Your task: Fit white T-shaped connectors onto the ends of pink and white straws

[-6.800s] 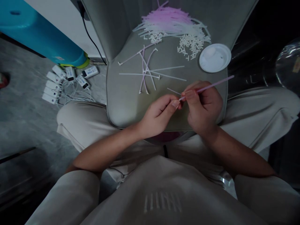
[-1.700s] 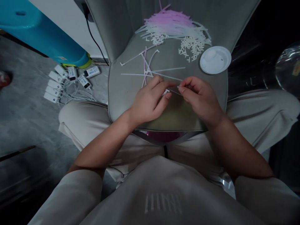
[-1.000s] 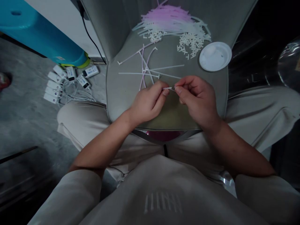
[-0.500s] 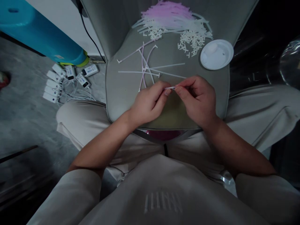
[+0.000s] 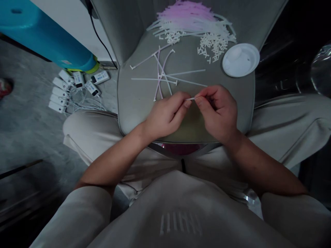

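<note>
Over the front of the grey chair seat (image 5: 139,113), my left hand (image 5: 168,113) pinches one end of a thin whitish plastic tube (image 5: 191,99). My right hand (image 5: 219,112) pinches the other end with thumb and forefinger. Only a short bit of the tube shows between the fingertips; whether a small connector is hidden in either hand I cannot make out. Just beyond my hands, several pale and pinkish tubes (image 5: 187,72) lie crossed on the seat, some with white T-shaped ends.
At the seat's back lie a heap of pink and white tubes (image 5: 186,17) and small white T-shaped connectors (image 5: 213,43). A white dish (image 5: 241,67) stands at the right. White adapters (image 5: 60,93) with cables are on the floor, near a blue object (image 5: 59,38).
Both hands keep pinching the tube. The fingertips are slightly lower in view, and the whole scene has shifted a little to the right.
</note>
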{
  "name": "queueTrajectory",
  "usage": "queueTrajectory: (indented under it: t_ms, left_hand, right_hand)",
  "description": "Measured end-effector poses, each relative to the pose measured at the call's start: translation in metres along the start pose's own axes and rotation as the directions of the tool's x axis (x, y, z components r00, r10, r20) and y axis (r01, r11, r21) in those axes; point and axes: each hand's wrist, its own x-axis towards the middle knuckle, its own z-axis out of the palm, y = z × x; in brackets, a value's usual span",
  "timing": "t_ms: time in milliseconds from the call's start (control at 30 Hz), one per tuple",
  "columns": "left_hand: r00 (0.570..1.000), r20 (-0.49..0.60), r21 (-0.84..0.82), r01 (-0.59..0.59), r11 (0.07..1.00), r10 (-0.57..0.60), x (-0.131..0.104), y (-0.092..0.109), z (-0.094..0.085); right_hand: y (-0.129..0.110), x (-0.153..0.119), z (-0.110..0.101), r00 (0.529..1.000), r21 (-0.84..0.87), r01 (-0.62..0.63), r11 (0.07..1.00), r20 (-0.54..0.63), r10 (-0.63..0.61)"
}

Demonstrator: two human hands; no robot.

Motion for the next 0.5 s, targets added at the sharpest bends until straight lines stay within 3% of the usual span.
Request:
queueTrajectory:
  t_ms: [133, 333, 500]
  left_hand:
    - [1.000, -0.008, -0.021, -0.031, 0.999, 0.030, 0.000, 0.005, 0.000]
    - [1.000, 0.012, -0.167, 0.018, 0.986, -0.016, 0.000, 0.022, -0.009]
    - [1.000, -0.005, -0.232, 0.000, 0.973, -0.001, -0.003, 0.042, -0.020]
  right_hand:
    - [0.005, -0.006, 0.004, 0.999, 0.045, 0.038, 0.998, 0.004, -0.038]
    - [-0.003, -0.016, 0.004, 0.997, 0.188, -0.035, 0.982, 0.074, 0.021]
    - [-0.023, -0.028, 0.000, 0.992, 0.121, -0.007, 0.993, 0.124, -0.008]
